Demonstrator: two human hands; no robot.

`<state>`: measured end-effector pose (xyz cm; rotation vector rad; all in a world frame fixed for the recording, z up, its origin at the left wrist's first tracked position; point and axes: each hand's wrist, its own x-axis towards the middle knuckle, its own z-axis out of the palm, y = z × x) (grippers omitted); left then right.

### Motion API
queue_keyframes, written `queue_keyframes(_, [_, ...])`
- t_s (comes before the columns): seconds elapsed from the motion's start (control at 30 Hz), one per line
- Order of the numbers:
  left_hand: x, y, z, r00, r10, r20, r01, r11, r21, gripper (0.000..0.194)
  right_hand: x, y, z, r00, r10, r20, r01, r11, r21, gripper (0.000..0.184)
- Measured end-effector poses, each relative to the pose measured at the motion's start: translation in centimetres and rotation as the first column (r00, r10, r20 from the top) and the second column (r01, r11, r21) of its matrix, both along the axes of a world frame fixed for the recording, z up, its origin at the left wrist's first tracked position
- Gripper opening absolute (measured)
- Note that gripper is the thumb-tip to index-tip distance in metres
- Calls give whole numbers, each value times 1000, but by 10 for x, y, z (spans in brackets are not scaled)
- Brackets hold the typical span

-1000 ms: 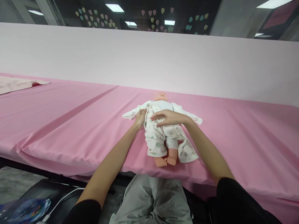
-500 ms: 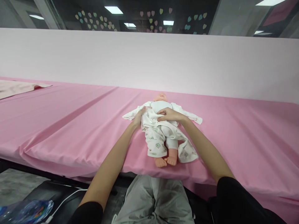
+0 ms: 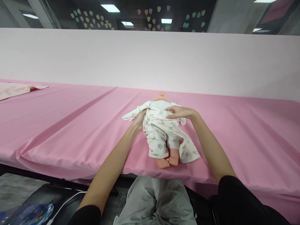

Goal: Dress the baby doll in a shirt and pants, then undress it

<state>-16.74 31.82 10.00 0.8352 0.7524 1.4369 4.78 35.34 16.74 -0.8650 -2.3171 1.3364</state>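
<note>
A doll (image 3: 161,104) lies on its back by the near edge of the pink-covered tabletop (image 3: 82,125), feet toward that edge and head toward the far one. A white printed garment (image 3: 161,123) lies over its belly and one leg, with the chest and the other lower leg left uncovered. One tail of the cloth spreads onto the tabletop beside the feet, just beside the right forearm.

The left hand (image 3: 140,120) is at the doll's side, touching the garment; folds hide the fingertips, so I cannot tell whether they close on it. The right hand (image 3: 179,112) lies over the garment's upper edge, thumb and fingers spread a little; whether cloth is pinched there, I cannot tell. This hand and wrist block the view of most of the garment's right sleeve, while the left sleeve stretches out in plain sight.

A white wall (image 3: 140,59) closes off the far edge, under a dark window (image 3: 128,12) with heart stickers. A pale cloth (image 3: 16,89) lies at the far left corner. Below the near edge, at left, a clear plastic bottle (image 3: 35,214) and a white cable (image 3: 67,200) rest on a black seat (image 3: 52,195).
</note>
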Motion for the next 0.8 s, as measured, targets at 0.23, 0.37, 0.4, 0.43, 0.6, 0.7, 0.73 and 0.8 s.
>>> queue_keyframes(0.23, [-1,-7,-6,955,-151,-254,165,986,36,28,-30,-8,-2,904,-224,-365,242,970,4,32])
queue_keyframes(0.37, [-4,-9,-6,897,-197,-395,233,971,46,26,-39,-10,-6,887,-259,-382,283,959,6,23])
queue_keyframes(0.4, [-4,-9,-6,894,-221,-389,251,967,28,25,-37,-9,-8,916,-234,-326,261,964,41,15])
queue_keyframes(0.43, [-5,-9,-5,901,-242,-360,263,965,10,25,-34,-8,-10,948,-198,-247,222,972,71,16])
queue_keyframes(0.6, [-7,-8,3,978,-206,-13,205,978,-44,29,-22,-2,-15,1000,-5,16,6,998,-58,32])
queue_keyframes(0.7, [-8,-10,9,974,-184,132,184,983,17,35,-29,1,-20,976,-56,-210,25,989,-146,21])
queue_keyframes(0.73, [-8,-11,10,969,-188,160,185,982,33,36,-33,2,-23,947,-91,-308,36,983,-181,18])
queue_keyframes(0.8, [-7,-12,9,957,-223,186,220,975,37,39,-39,7,-29,881,-183,-436,72,963,-258,18])
